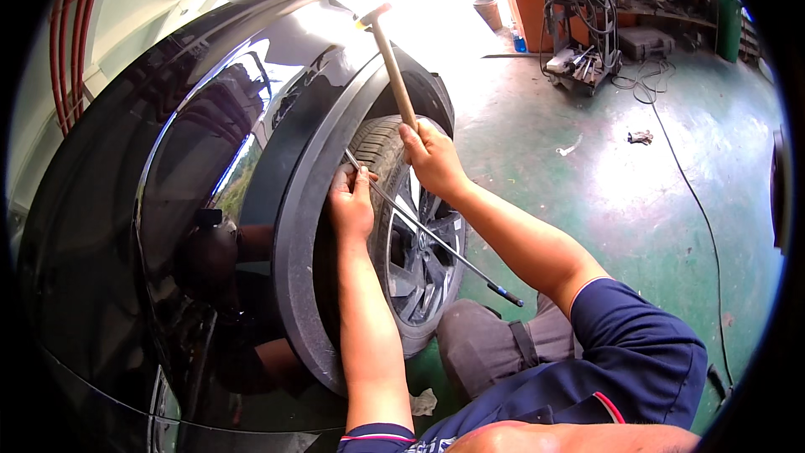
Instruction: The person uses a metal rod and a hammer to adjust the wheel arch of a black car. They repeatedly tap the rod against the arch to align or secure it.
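while right grip clasps hammer handle low | left grip pinches rod near top

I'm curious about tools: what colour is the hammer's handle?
The hammer's handle is light brown; the head view shows it.

The person is wearing a navy shirt around five o'clock. Its short right sleeve is showing toward four, its left cuff bearing pale and reddish trim at six. Grey trousers are showing at five, a dark strap crossing them. Left hand and right hand are going bare.
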Action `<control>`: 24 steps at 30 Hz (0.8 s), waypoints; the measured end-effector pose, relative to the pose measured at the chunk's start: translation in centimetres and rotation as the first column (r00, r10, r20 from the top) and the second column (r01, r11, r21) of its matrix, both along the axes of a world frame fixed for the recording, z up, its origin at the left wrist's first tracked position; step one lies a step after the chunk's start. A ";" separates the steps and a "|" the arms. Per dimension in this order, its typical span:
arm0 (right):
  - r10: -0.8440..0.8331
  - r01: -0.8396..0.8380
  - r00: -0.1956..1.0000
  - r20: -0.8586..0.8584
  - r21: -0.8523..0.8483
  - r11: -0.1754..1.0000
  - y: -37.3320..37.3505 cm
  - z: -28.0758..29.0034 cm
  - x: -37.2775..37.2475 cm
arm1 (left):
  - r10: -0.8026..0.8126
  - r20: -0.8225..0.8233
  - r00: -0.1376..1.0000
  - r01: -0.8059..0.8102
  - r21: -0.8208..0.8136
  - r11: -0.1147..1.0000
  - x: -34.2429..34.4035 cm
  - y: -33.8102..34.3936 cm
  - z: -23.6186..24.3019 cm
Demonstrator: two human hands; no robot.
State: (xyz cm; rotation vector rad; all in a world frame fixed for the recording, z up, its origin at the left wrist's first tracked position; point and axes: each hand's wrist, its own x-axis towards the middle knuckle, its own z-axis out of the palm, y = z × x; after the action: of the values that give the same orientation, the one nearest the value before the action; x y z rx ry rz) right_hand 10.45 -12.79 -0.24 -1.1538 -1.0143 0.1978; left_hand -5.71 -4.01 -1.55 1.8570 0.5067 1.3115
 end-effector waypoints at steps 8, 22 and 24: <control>0.055 -0.056 0.997 -0.057 -0.017 0.998 -0.4 0.9 0.5 | 0.019 -0.020 1.000 -0.019 -0.003 1.000 -0.1 -0.3 0.2; 0.097 -0.097 0.991 -0.089 -0.005 0.995 -0.4 0.5 0.9 | 0.019 -0.019 1.000 -0.019 0.007 1.000 -0.1 -0.1 0.0; 0.110 -0.112 0.986 -0.121 -0.005 0.994 -0.3 0.3 0.9 | 0.018 -0.022 1.000 -0.018 0.004 1.000 -0.1 -0.1 -0.1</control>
State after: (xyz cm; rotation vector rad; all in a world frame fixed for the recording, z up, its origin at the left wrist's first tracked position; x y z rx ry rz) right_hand 11.33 -13.11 0.08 -1.0836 -0.9717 0.3586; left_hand -5.81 -4.13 -1.65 1.8760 0.5340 1.3057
